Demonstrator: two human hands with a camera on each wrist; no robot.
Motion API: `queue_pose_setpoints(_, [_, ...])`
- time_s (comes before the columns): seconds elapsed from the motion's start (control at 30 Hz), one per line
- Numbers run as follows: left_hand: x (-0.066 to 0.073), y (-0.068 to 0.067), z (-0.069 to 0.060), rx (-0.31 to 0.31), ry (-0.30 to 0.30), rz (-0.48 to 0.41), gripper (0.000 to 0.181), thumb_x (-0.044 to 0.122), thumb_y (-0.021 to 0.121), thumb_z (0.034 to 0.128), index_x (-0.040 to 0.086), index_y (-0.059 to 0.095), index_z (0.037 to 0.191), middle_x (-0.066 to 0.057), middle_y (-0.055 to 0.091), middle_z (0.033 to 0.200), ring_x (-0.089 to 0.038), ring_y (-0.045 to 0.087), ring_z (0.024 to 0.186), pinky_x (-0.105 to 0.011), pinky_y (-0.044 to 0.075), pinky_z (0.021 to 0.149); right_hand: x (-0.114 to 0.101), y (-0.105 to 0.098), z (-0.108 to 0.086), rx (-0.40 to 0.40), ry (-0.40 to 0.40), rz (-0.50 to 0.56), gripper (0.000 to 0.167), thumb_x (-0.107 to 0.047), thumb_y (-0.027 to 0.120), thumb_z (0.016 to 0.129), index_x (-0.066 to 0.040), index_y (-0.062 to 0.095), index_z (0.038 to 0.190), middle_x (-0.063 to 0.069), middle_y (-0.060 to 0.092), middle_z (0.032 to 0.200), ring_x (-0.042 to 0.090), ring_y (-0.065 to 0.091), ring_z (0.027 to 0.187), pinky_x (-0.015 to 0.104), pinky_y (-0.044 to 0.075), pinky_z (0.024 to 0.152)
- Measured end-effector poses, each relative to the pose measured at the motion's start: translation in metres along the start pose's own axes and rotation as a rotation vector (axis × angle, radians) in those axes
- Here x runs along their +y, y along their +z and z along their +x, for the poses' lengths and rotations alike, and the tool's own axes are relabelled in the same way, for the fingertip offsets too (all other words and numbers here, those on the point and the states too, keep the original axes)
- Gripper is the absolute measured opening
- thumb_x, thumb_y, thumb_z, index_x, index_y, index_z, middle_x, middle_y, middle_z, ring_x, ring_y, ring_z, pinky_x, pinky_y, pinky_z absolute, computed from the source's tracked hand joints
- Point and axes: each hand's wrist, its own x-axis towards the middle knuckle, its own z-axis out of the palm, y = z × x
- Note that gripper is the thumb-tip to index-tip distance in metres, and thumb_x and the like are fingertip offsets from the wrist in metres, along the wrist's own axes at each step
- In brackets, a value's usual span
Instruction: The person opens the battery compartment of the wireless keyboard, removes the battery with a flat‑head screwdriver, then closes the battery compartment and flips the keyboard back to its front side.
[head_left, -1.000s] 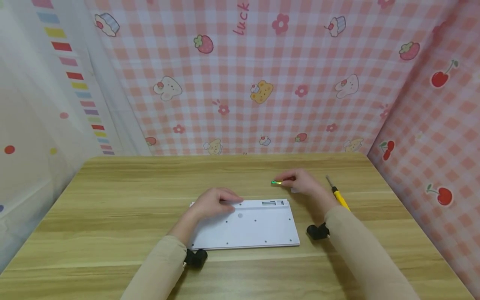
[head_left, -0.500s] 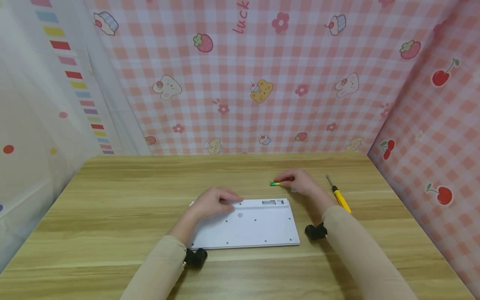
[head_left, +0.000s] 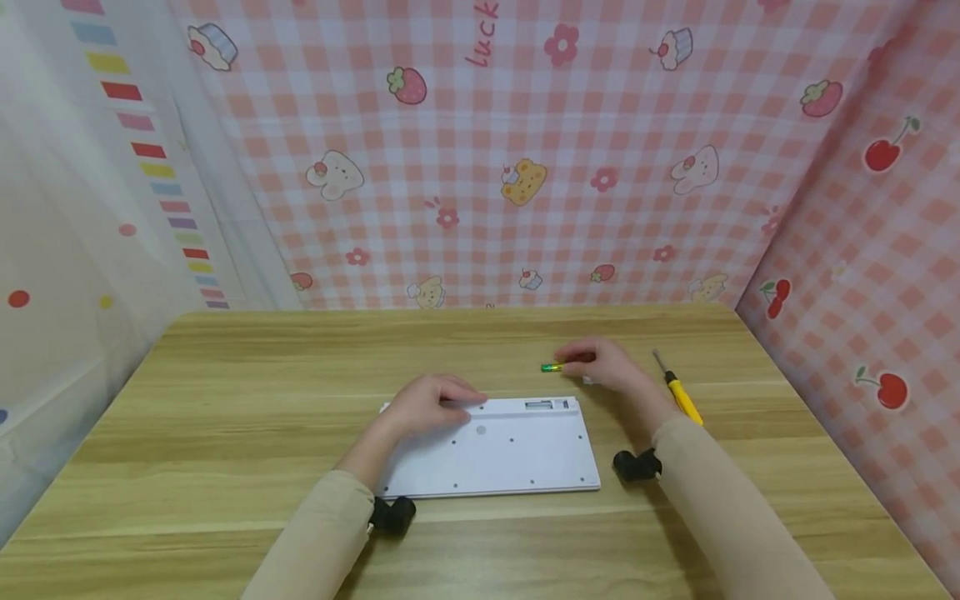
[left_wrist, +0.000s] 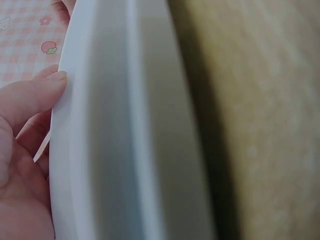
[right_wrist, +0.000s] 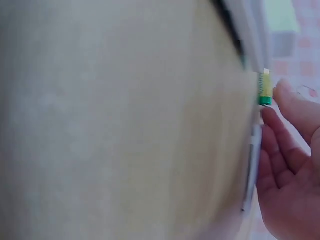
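Note:
A white keyboard (head_left: 540, 454) lies underside up on the table, a small battery compartment (head_left: 538, 406) exposed at its far right corner. My left hand (head_left: 423, 408) rests on its upper left part, fingers loose along the far edge; the left wrist view shows the thumb touching the keyboard (left_wrist: 110, 130). Beyond the keyboard, my right hand (head_left: 603, 364) hovers with thumb and forefinger just beside a green and yellow battery (head_left: 551, 367). In the right wrist view the thumb is slightly apart from the battery (right_wrist: 265, 87). Under that hand sits a small white piece (head_left: 588, 381), mostly hidden.
A screwdriver (head_left: 684, 398) with a yellow and black handle lies right of the right hand. The wooden table (head_left: 225, 400) ends at a checked cloth (head_left: 465, 242) behind. Black wrist cameras (head_left: 637, 465) sit near both cuffs.
My right fingers have drawn back a little to the right from the battery, which stays on the table. The left hand and keyboard hold still.

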Motion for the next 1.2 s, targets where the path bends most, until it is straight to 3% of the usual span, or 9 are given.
queue_pose_setpoints(0.27, [-0.001, 0.001, 0.0, -0.001, 0.006, 0.002, 0.031, 0.005, 0.074, 0.0861, 0.013, 0.075, 0.116, -0.006, 0.069, 0.12, -0.027, 0.06, 0.115, -0.043, 0.044, 0.105, 0.004, -0.017, -0.023, 0.025, 0.007, 0.051, 0.04, -0.013, 0.066, 0.096, 0.002, 0.06, 0.133, 0.02, 0.062, 0.128, 0.034, 0.057, 0.118, 0.049, 0.046, 0.101])
queue_pose_setpoints(0.63, [-0.002, 0.001, 0.001, 0.0, -0.012, 0.01, 0.03, 0.005, 0.074, 0.0864, 0.014, 0.075, 0.115, -0.005, 0.069, 0.12, -0.026, 0.06, 0.116, -0.043, 0.045, 0.104, 0.025, -0.022, -0.035, 0.026, -0.109, 0.02, 0.032, 0.003, 0.065, 0.091, 0.009, 0.063, 0.122, 0.026, 0.063, 0.123, 0.042, 0.057, 0.117, 0.054, 0.044, 0.102])
queue_pose_setpoints(0.87, [-0.001, 0.002, 0.002, -0.001, -0.011, 0.017, 0.03, 0.005, 0.075, 0.0861, 0.015, 0.076, 0.115, -0.005, 0.068, 0.121, -0.026, 0.059, 0.117, -0.041, 0.045, 0.104, 0.026, -0.023, -0.04, 0.038, -0.134, -0.072, 0.027, 0.001, 0.065, 0.092, 0.004, 0.069, 0.118, 0.023, 0.061, 0.121, 0.04, 0.052, 0.115, 0.054, 0.045, 0.096])
queue_pose_setpoints(1.2, [-0.002, 0.001, 0.001, 0.005, -0.017, 0.006, 0.03, 0.005, 0.074, 0.0862, 0.015, 0.076, 0.115, -0.005, 0.068, 0.121, -0.025, 0.06, 0.117, -0.042, 0.045, 0.104, 0.028, -0.019, -0.039, 0.093, -0.111, -0.112, 0.022, 0.003, 0.064, 0.092, -0.002, 0.074, 0.111, 0.018, 0.063, 0.112, 0.035, 0.056, 0.106, 0.047, 0.047, 0.089])
